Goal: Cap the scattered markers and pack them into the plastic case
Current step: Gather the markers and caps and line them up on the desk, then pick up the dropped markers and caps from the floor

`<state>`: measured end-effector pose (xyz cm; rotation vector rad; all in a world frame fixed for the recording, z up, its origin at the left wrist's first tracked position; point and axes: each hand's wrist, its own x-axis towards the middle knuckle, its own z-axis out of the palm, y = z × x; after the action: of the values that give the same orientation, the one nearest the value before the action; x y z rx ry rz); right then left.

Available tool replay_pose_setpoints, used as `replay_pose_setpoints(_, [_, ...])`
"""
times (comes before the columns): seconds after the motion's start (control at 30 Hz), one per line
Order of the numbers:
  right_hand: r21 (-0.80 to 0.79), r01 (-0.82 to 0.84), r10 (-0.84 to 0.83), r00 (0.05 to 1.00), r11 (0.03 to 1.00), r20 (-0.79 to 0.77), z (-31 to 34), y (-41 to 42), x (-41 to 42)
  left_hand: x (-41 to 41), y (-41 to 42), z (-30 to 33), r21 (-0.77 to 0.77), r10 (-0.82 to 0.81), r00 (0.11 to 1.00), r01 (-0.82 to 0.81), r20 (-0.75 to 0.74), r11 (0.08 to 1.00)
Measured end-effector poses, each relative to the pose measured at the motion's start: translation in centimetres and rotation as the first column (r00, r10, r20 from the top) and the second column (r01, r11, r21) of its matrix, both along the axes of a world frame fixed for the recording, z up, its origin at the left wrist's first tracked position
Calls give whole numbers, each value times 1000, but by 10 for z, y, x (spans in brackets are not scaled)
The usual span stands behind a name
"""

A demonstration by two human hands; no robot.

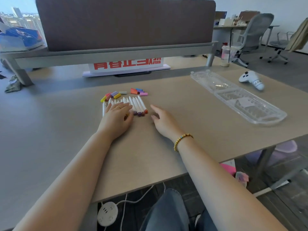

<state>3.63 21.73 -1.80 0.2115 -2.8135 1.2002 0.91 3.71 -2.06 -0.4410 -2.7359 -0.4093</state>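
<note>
My left hand (116, 119) lies flat, fingers straight, pressing down on the near ends of a row of white markers (133, 104); it holds nothing. My right hand (162, 121) hovers just right of the row, fingers loosely spread, thumb out, also holding nothing; a gold bead bracelet (182, 141) sits on that wrist. The markers lie side by side, uncapped, coloured tips toward me. Just beyond them, loose caps (115, 95) cluster in two small heaps: yellow, pink and purple to the left, orange, blue and pink to the right. The clear plastic case (238, 95) lies open and flat, well apart to the right, a slip of paper in its nearer half. Past it, a white game controller (252, 80). All rest on a pale tan desk (166, 155), matte. At the far edge, a brown divider panel (125, 22) on a grey frame, with a white sign in red characters (126, 65) beneath. Right of that, a drink cup (225, 55), then grey mesh office chairs (253, 35). A white power strip (107, 215) sits on the floor under the desk.
</note>
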Motion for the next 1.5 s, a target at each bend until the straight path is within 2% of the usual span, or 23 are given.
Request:
replay_pose_setpoints(0.1, [-30,19,-19,1000,999,-7,-1,15,16,13,21,3,33,-27,997,30,-72,999])
replay_pose_setpoints(0.2, [-101,76,-77,997,992,-3,-1,39,35,30,75,6,59,-175,982,179,-72,982])
replay_pose_setpoints(0.33, [-160,234,-246,967,959,-63,-2,96,74,58,160,14,292,-269,963,255,8,922])
replay_pose_setpoints(0.47, [-255,389,-428,897,885,-116,-3,165,126,86,241,15,390,-392,919,349,34,852])
replay_pose_setpoints(0.6, [-320,567,-634,755,759,-168,-11,242,179,126,327,9,416,-549,835,489,31,767])
replay_pose_setpoints(0.7, [-325,698,-767,612,638,-192,-26,303,224,158,391,-6,383,-669,743,613,18,691])
replay_pose_setpoints(0.83, [-318,837,-894,429,446,-126,-64,380,291,205,474,-46,330,-777,624,717,90,614])
replay_pose_setpoints(0.93, [-256,912,-946,319,321,-51,-102,427,339,237,528,-90,267,-838,502,796,213,544])
replay_pose_setpoints(1.07, [-129,968,-971,226,215,77,-166,476,387,259,590,-159,151,-830,389,865,400,479])
replay_pose_setpoints(1.27, [60,980,-944,167,191,284,-284,536,417,261,648,-282,-82,-625,375,892,684,445])
replay_pose_setpoints(1.4, [171,954,-907,165,246,387,-369,568,423,261,685,-361,-193,-521,406,889,751,415])
replay_pose_setpoints(1.5, [260,904,-862,188,339,472,-436,590,423,261,712,-423,-229,-419,452,846,788,482])
